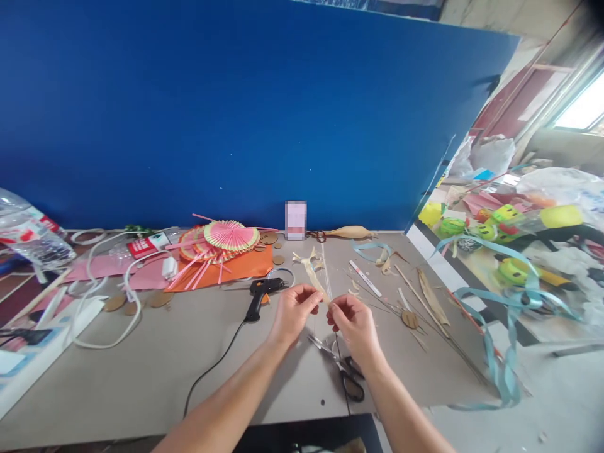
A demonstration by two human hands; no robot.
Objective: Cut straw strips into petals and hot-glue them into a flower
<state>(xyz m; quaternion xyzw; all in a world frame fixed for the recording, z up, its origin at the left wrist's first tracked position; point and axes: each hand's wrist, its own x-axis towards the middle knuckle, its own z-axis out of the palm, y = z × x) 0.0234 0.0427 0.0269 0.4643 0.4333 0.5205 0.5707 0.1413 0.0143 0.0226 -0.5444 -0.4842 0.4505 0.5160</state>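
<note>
My left hand [295, 308] and my right hand [352, 318] meet over the grey cardboard sheet [155, 365], both pinching a pale dried leaf strip [317, 277] that runs away from me between the fingertips. A thin thread or stalk [325, 264] lies alongside it. Black-handled scissors [342, 368] lie just below my right wrist. A black glue gun [261, 294] sits left of my left hand, its cord trailing toward me.
Pink folded paper fans [226, 239] rest on an orange sheet [236, 267] at the back. Dried leaves and sticks [429, 299] lie to the right, with blue ribbon [507, 352] past the edge. A white cable [132, 302] and a plastic bottle [28, 236] sit left. A blue board [236, 113] stands behind.
</note>
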